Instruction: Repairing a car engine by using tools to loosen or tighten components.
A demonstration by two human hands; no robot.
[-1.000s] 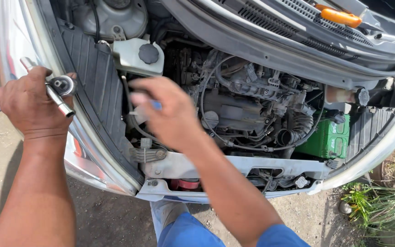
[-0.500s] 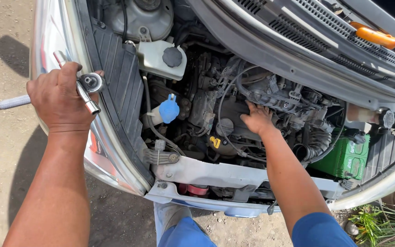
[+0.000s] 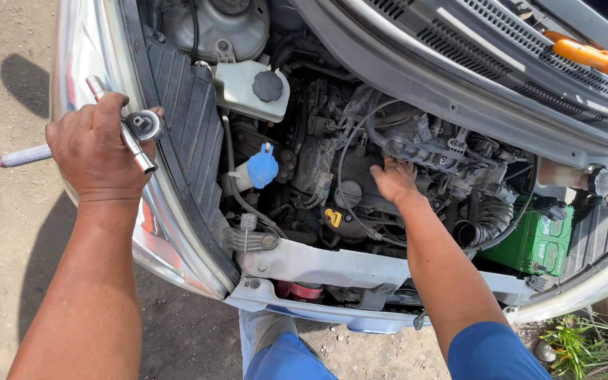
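arms: bare forearms | right sleeve (image 3: 490,352): short, blue | trousers (image 3: 286,359): blue

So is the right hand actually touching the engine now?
Touching. The head view shows the right hand pressed flat on the engine, fingers spread against its top with no gap visible.

— The ratchet wrench (image 3: 131,137)?
— Shiny chromed metal, knurled handle.
— That cap (image 3: 262,167)?
— Smooth blue plastic; the reservoir (image 3: 237,88) is matt whitish plastic.
— The battery (image 3: 533,243)?
— Glossy green plastic casing, dusty.
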